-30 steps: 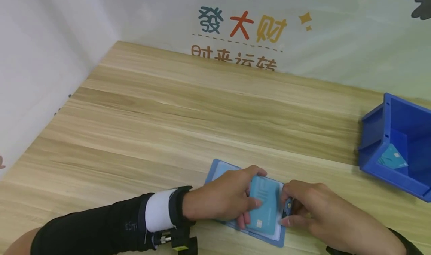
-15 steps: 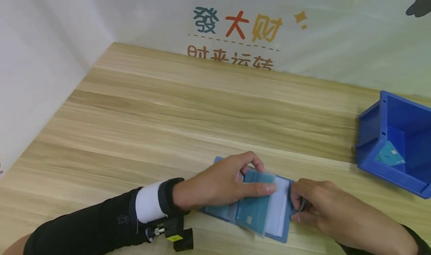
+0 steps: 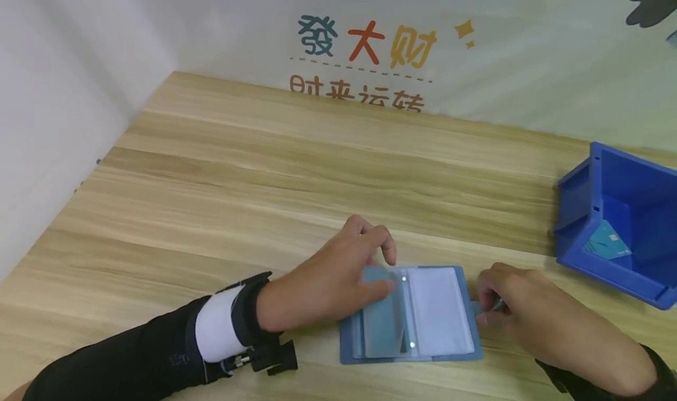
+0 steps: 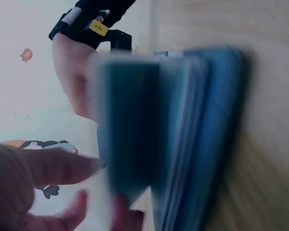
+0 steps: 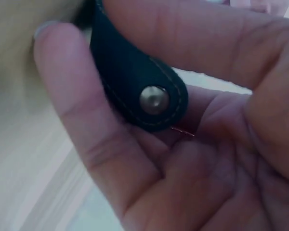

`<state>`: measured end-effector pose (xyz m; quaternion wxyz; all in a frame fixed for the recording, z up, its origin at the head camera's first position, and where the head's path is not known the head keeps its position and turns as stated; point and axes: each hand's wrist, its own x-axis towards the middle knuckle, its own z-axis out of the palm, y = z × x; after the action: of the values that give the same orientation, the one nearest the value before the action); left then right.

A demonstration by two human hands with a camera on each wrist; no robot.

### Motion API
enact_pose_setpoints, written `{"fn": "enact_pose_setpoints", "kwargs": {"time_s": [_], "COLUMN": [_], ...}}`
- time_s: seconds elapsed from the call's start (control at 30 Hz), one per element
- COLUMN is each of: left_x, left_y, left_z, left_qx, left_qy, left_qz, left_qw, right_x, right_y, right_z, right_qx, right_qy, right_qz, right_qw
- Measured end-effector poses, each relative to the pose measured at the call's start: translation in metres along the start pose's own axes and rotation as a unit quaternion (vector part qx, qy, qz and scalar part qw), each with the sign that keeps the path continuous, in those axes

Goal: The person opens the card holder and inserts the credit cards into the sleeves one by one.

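A blue card holder (image 3: 472,330) lies spread on the wooden table, with clear plastic sleeves bound in its middle. On its right half is a whitish sleeve (image 3: 441,311). A sleeve page with a teal card (image 3: 382,330) leans toward the left half, lifted at an angle in the left wrist view. My left hand (image 3: 338,274) is at this page, thumb stretched over it and fingers bent loosely at its far edge. At the holder's right edge, my right hand (image 3: 520,307) pinches the dark blue strap (image 5: 130,72), whose metal snap (image 5: 154,100) shows between thumb and fingers.
A blue plastic bin (image 3: 576,213) stands at the right on the table (image 3: 264,171), with a teal card (image 3: 608,241) inside it. A pale printed backdrop (image 3: 238,30) rises along the table's back and left edges.
The sleeve page with the card has swung left off the right half, baring the whitish sleeve. The holder has turned straighter. My left hand has moved left; the right keeps the strap.
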<state>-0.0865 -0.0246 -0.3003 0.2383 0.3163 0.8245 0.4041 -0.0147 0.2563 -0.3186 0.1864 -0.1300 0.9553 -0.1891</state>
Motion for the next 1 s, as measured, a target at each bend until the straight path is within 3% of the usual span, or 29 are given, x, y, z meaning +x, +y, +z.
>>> {"fn": "enact_pose_setpoints", "kwargs": {"time_s": [0.07, 0.17, 0.27, 0.37, 0.47, 0.57, 0.63, 0.83, 1.0], "left_x": [-0.004, -0.014, -0.025, -0.03, -0.029, -0.029, -0.029, -0.03, -0.026], "left_y": [-0.002, -0.005, -0.01, -0.014, -0.018, -0.02, -0.022, -0.024, -0.021], "left_z": [0.0, -0.001, -0.002, -0.003, -0.003, -0.001, 0.0, 0.003, 0.002], "left_qx": [0.05, 0.127, 0.166, 0.17, 0.171, 0.171, 0.173, 0.169, 0.172], "left_qy": [-0.017, -0.051, -0.089, -0.108, -0.113, -0.113, -0.111, -0.098, -0.101], "left_qz": [0.017, 0.023, 0.015, 0.003, 0.006, 0.012, 0.016, 0.02, 0.027], "left_qw": [0.9985, 0.9903, 0.982, 0.9796, 0.9787, 0.9786, 0.9786, 0.9804, 0.9795], "right_x": [0.0, 0.002, 0.002, -0.004, -0.009, -0.006, 0.0, 0.008, -0.006], "right_y": [0.002, 0.0, -0.003, 0.005, 0.026, 0.051, 0.067, 0.104, 0.119], "right_z": [-0.003, -0.01, -0.027, -0.049, -0.064, -0.066, -0.062, -0.053, -0.059], "right_qx": [-0.022, -0.03, -0.017, -0.011, -0.03, -0.05, -0.067, -0.083, -0.085], "right_qy": [0.002, 0.019, 0.086, 0.189, 0.241, 0.221, 0.188, 0.05, -0.012], "right_qz": [0.003, 0.0, 0.016, 0.056, 0.118, 0.172, 0.184, 0.164, 0.167], "right_qw": [0.9997, 0.9993, 0.996, 0.9802, 0.9629, 0.9586, 0.9623, 0.9818, 0.9822]}}
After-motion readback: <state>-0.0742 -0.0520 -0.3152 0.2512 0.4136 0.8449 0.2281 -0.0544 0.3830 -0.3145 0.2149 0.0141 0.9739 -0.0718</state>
